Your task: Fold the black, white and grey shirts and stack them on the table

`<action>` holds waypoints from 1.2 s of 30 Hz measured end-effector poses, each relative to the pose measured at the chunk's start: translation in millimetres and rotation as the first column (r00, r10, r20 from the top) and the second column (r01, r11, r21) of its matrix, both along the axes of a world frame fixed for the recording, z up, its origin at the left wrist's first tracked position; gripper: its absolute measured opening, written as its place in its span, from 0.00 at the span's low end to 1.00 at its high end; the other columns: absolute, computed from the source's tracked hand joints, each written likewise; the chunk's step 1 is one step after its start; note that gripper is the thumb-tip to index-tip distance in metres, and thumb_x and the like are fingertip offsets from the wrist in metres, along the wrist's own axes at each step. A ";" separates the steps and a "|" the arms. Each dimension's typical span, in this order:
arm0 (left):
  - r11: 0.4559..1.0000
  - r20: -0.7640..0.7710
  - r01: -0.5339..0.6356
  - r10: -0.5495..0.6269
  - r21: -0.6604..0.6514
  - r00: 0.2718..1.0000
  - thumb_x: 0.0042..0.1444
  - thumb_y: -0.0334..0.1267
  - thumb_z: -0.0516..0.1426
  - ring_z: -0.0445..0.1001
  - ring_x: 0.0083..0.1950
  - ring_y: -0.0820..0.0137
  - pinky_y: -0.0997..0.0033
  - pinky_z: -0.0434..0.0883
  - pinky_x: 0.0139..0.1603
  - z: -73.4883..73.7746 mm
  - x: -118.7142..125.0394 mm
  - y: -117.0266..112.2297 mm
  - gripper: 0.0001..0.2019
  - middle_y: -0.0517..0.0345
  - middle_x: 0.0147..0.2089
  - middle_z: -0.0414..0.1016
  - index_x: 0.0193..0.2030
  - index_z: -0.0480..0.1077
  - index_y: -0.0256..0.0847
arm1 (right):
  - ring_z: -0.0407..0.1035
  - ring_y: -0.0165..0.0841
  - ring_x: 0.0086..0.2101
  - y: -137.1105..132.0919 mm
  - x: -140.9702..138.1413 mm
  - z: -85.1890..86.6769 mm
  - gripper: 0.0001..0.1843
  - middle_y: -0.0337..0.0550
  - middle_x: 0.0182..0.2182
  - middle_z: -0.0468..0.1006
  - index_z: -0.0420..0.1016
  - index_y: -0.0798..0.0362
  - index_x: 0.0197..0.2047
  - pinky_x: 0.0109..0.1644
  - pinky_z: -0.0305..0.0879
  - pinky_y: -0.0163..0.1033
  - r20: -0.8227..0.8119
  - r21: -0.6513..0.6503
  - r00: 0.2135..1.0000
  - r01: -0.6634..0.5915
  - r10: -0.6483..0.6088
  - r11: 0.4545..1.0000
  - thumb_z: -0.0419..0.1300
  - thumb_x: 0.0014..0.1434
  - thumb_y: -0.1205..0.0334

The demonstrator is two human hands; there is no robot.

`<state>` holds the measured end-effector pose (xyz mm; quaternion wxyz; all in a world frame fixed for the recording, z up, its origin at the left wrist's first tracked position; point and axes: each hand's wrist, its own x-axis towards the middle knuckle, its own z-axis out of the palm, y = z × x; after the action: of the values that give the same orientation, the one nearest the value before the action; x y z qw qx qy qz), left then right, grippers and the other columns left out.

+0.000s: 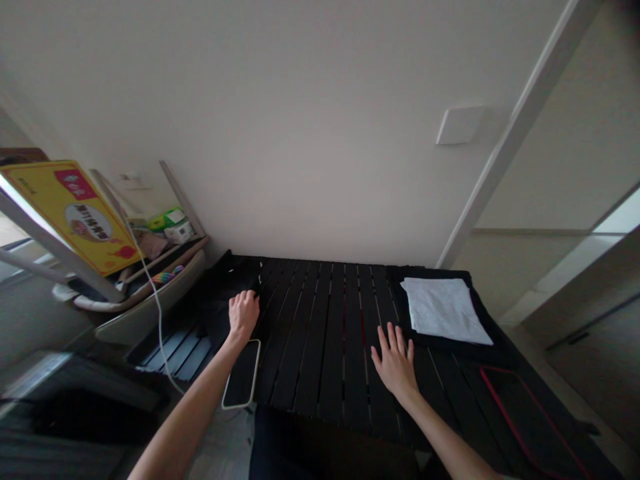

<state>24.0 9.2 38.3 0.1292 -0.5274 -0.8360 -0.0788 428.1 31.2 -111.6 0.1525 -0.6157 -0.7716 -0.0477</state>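
The black cloth (220, 300) is held at 11 o'clock in the closed left hand (244, 315), the right hand (396, 360) being spread open on the slatted counter (320, 347).

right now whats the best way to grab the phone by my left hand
Pinch the phone by its long side edges, coming down from above with your left hand: it lies flat, screen up, with its pale rim showing along both sides.
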 end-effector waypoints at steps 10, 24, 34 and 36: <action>0.523 0.284 0.845 -0.832 0.113 0.477 0.64 0.43 0.50 0.73 0.47 0.70 0.68 0.62 0.55 -2.2 146.6 -6.2 0.16 0.57 0.45 0.76 0.57 0.64 0.45 | 0.38 0.46 0.67 2.2 -1.9 1.0 0.30 0.53 0.68 0.47 0.55 0.55 0.67 0.64 0.37 0.63 -0.066 0.007 0.996 0.065 -0.064 0.998 0.37 0.66 0.52; 0.989 0.066 -0.023 0.033 -0.144 0.997 0.62 0.45 0.48 0.58 0.63 0.47 0.39 0.52 0.60 -78.7 51.8 11.3 0.25 0.34 0.60 0.65 0.61 0.61 0.30 | 0.60 0.42 0.59 2.3 -9.8 -1.1 0.27 0.55 0.55 0.71 0.70 0.56 0.54 0.59 0.56 0.48 -0.257 0.048 0.958 -0.119 0.127 0.992 0.39 0.67 0.50; 0.860 0.106 0.499 -0.489 -0.106 0.866 0.65 0.37 0.47 0.67 0.47 0.65 0.63 0.60 0.51 -61.5 119.1 -15.3 0.10 0.54 0.42 0.73 0.42 0.68 0.41 | 0.64 0.43 0.56 1.7 -19.8 19.2 0.25 0.57 0.53 0.72 0.68 0.54 0.54 0.56 0.60 0.52 -0.420 0.102 0.889 -0.153 0.182 0.983 0.40 0.67 0.49; 0.735 0.138 0.675 -0.663 -0.066 0.736 0.65 0.38 0.47 0.67 0.44 0.65 0.63 0.61 0.49 -63.6 145.6 -32.0 0.09 0.54 0.40 0.72 0.41 0.68 0.41 | 0.64 0.43 0.55 6.7 -21.9 31.0 0.26 0.57 0.53 0.71 0.66 0.54 0.56 0.56 0.61 0.52 -0.474 0.131 0.856 -0.161 0.204 0.978 0.40 0.66 0.48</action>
<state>169.6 -22.8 -25.3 0.0185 -0.7942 -0.5989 -0.1007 406.2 37.8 -80.6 0.3715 -0.5248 -0.7606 0.0894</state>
